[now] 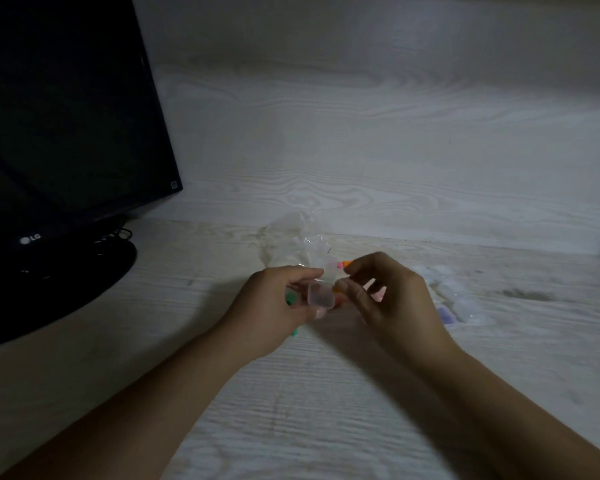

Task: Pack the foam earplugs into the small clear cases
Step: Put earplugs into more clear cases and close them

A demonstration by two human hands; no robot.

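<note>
Now I am holding a small clear case [321, 295] up in front of me, over the pale wooden desk [326, 410]. Far on the left, a dark monitor [66, 116] is standing on the desk, well away from my hands.

My left hand [278, 306] is gripping the case, with my thumb and fingers curled round it. The case is sitting at the right edge of that hand, so it is pointing toward my other hand. Its lid [329, 268] is standing open above it, and the open side is facing up and toward me. Something green [290, 299] is peeking out by my left fingers. I think it is an earplug, but it is blurry.

A crinkly clear bag [298, 237] is lying just behind my hands.

My right hand [385, 296] is just beside the case, almost touching it. Its fingers are curled, and the tips are pinching together near the case mouth. I cannot tell if they are holding an earplug. An orange earplug [346, 262] is lying just behind those fingertips.

More clear cases [461, 299] are lying on the desk past my right hand.

The case looks see-through and rounded, and I am guessing the next earplug is going in from the right.
</note>
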